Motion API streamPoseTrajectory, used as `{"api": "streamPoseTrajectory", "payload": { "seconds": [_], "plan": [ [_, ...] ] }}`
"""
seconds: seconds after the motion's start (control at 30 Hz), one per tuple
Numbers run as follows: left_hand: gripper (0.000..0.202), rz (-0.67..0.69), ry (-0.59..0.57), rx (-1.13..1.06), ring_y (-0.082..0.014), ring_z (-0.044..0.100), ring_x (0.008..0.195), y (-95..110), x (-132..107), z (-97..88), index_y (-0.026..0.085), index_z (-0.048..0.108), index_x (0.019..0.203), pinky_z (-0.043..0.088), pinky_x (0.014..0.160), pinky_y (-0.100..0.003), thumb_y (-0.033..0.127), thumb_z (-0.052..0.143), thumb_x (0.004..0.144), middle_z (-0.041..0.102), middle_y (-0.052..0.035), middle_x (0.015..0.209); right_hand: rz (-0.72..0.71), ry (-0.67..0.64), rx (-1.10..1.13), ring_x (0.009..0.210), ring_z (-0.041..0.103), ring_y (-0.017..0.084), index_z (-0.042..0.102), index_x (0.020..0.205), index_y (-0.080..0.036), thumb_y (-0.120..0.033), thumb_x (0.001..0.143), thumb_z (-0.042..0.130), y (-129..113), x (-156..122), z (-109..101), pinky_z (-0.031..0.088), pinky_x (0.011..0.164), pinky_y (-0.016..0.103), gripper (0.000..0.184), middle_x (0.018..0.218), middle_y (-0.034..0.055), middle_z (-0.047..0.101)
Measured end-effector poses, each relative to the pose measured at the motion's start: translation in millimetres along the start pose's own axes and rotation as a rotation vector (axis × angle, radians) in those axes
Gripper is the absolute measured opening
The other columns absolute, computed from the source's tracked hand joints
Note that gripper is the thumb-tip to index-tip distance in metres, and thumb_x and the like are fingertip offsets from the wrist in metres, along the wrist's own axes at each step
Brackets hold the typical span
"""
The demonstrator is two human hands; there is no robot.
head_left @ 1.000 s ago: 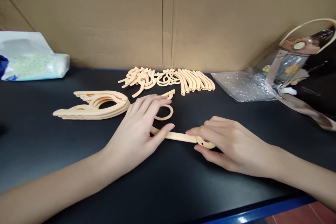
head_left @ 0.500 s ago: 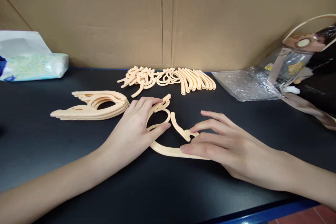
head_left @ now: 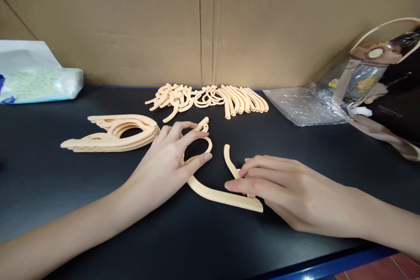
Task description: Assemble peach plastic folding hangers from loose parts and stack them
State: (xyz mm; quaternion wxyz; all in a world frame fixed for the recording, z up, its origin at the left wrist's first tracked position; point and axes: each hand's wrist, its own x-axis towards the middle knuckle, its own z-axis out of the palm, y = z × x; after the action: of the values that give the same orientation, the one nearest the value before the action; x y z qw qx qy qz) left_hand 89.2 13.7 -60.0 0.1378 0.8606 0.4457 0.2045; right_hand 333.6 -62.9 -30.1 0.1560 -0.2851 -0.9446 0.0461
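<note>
Left hand (head_left: 170, 157) holds hanger arm (head_left: 219, 195) slanting rightward; right hand (head_left: 292, 186), piece (head_left: 229, 162) pointing away.

The left forearm (head_left: 85, 223) and right forearm (head_left: 377, 210) are bare as far as the frame shows, slim and smooth. The left hand (head_left: 170, 153) and right hand (head_left: 295, 194) are bare too, with slender, tapering fingers and short thumbnails.

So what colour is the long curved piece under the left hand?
Pale cream piece; head view shows it.
</note>
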Motion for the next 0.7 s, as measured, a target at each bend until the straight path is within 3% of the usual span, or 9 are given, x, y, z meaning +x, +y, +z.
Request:
{"api": "streamPoseTrajectory", "payload": {
  "seconds": [0.23,0.4,0.5,0.6,0.7],
  "plan": [
    [0.034,0.030,0.011,0.064,-0.0276,0.047,0.113,0,0,-0.5,0.027,0.061,0.119,0.040,0.099,-0.049,0.047,0.051,0.093,0.049,-0.0057,0.131,0.033,-0.003,0.031,0.079,0.064,0.016,0.055,0.125,-0.011,0.006,0.084,0.035,0,-1,-1,0.054,0.064,0.025,0.048,0.090,0.0072,0.069],
    [0.034,0.053,0.007,0.100,-0.0278,0.049,0.112,-2,1,-2.7,0.028,0.061,0.118,0.040,0.097,-0.049,0.049,0.051,0.093,0.050,-0.0058,0.130,0.064,0.111,-0.128,0.063,0.060,0.015,0.062,0.111,-0.011,0.000,0.088,0.038,1,-2,1,0.048,0.056,0.027,0.035,0.076,0.0037,0.067],
    [0.037,0.043,-0.019,0.082,-0.0273,0.049,0.114,0,2,-6.0,0.028,0.062,0.118,0.040,0.099,-0.049,0.051,0.046,0.095,0.051,-0.0055,0.128,0.100,0.143,-0.260,0.070,0.065,0.019,0.062,0.113,-0.009,-0.009,0.093,0.044,2,-1,2,0.052,0.065,0.032,0.027,0.080,0.0054,0.069],
    [0.041,0.030,-0.030,0.042,-0.0264,0.049,0.116,2,3,-9.3,0.026,0.064,0.119,0.039,0.103,-0.050,0.048,0.035,0.099,0.053,-0.0058,0.125,0.095,0.107,-0.255,0.080,0.068,0.021,0.063,0.114,-0.011,-0.025,0.097,0.051,0,0,4,0.054,0.080,0.038,0.025,0.087,0.0066,0.071],
    [0.045,0.050,-0.020,0.015,-0.0263,0.050,0.116,1,2,-11.0,0.022,0.063,0.121,0.040,0.104,-0.051,0.039,0.027,0.100,0.054,-0.0074,0.123,0.057,0.048,-0.150,0.088,0.068,0.022,0.062,0.115,-0.013,-0.049,0.094,0.056,-4,0,5,0.051,0.094,0.043,0.042,0.093,0.0073,0.071]
  ]
}}
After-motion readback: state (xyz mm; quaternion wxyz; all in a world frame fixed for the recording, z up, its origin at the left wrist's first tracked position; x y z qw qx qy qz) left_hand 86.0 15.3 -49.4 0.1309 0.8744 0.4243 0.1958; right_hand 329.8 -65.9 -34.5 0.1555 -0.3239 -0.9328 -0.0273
